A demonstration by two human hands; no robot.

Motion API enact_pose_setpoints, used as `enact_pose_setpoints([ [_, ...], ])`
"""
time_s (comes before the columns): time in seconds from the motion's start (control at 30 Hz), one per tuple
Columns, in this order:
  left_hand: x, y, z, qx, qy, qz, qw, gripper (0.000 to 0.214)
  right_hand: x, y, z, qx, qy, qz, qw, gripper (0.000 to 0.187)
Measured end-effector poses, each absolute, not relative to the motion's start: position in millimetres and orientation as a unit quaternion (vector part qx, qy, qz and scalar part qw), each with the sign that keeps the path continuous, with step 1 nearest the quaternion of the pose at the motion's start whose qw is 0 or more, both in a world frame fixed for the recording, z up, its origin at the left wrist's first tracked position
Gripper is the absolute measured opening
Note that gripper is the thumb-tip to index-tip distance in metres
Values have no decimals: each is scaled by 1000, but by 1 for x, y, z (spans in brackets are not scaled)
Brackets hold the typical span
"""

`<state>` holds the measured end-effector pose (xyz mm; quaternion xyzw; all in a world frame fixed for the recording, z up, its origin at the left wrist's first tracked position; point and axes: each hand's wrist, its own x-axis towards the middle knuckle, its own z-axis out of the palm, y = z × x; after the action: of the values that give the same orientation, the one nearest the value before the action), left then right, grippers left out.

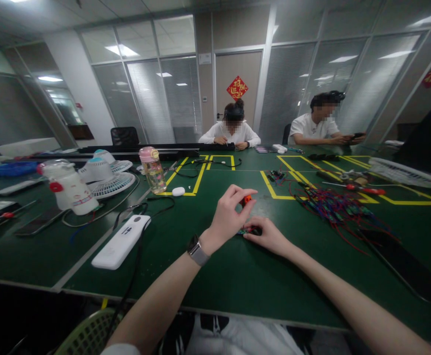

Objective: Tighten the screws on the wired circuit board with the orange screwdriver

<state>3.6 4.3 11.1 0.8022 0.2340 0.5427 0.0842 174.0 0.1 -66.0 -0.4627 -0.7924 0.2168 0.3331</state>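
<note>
My left hand (230, 212), with a watch on its wrist, is raised above the middle of the green table. Its thumb and fingers close around a small orange piece (248, 198) with dark parts; what kind of thing it is does not show. Just below and to the right, my right hand (267, 235) rests low over the tabletop. Between its thumb and fingertips is a small green circuit board (241, 231) with bits of red and dark wire. The left hand covers part of the board, and any contact between it and the orange piece is hidden.
To the right lies a tangled heap of wired circuit boards (343, 207) beside a black flat panel (404, 268). At left are a white power bank (122, 241), a pink-lidded bottle (154, 170) and fans (112, 183). Two people sit across the table (208, 276).
</note>
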Motion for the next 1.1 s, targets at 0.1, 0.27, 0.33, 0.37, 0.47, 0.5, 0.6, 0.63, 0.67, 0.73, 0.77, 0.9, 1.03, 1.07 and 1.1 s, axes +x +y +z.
enact_pose_setpoints([
  [0.1,2,6,11,794,247,548,85,15,174,0,-65,-468,-790,218,331,10],
  [0.27,0,6,14,807,206,537,132,31,176,0,-65,-466,-794,218,323,9],
  [0.33,1,6,13,805,205,541,131,31,176,0,-65,-466,-794,218,323,9],
  [0.37,2,6,12,802,213,545,121,29,176,0,-65,-467,-794,217,324,9],
  [0.47,2,7,11,788,244,559,87,16,176,0,-66,-466,-791,216,334,8],
  [0.5,1,7,11,785,250,561,82,14,176,0,-66,-465,-789,217,337,9],
  [0.6,-1,8,12,798,237,544,104,21,176,0,-65,-460,-787,223,344,10],
  [0.63,-2,8,12,805,225,536,119,26,176,-1,-65,-458,-788,226,344,10],
  [0.67,-2,9,13,811,212,528,136,31,176,-1,-65,-456,-788,229,344,10],
  [0.73,-2,10,12,813,199,524,162,36,176,-1,-64,-454,-789,233,342,10],
  [0.77,-1,11,12,809,202,527,165,35,176,-1,-63,-455,-789,235,341,10],
  [0.9,-1,11,11,788,241,555,116,18,175,-2,-62,-459,-786,236,341,10],
  [1.03,-2,8,12,801,231,540,114,21,176,-2,-62,-460,-786,237,339,11],
  [1.07,-2,7,12,808,220,532,126,26,176,-2,-62,-460,-786,238,338,11],
  [1.1,-2,7,12,813,210,526,138,30,176,-1,-62,-460,-786,239,336,11],
])
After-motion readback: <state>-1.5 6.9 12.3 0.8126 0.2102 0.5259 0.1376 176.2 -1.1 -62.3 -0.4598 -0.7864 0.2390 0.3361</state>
